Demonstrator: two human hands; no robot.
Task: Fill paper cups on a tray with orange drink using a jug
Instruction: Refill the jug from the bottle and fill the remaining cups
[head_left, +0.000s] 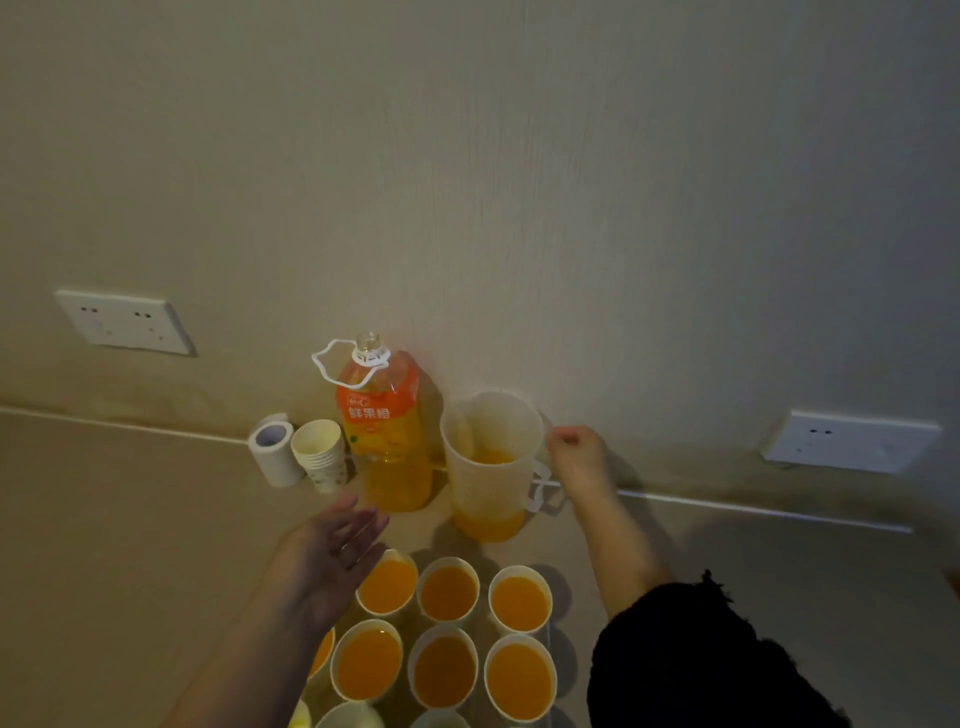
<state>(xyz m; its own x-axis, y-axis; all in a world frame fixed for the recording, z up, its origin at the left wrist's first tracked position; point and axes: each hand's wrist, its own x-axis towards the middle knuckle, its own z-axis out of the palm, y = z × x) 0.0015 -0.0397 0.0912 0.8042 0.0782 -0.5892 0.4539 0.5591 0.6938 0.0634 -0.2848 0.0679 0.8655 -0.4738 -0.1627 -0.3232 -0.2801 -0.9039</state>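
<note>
While the left hand (332, 556) hovers flat and empty over the far-left filled cups (448, 562), the right hand (576, 457), loosely curled and gripping nothing visible, sits just right of the jug (488, 467), far by the wall. Risk: a forearm sweeping low clips the brimming cups and spills them.

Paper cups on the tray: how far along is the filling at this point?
Done: six cups in two rows hold orange drink. In hand: the jug stands upright, low on drink, with the right hand beside its handle, grip unclear; the left hand is open above the cups. Left: cups at the bottom edge look pale, possibly unfilled.
</note>
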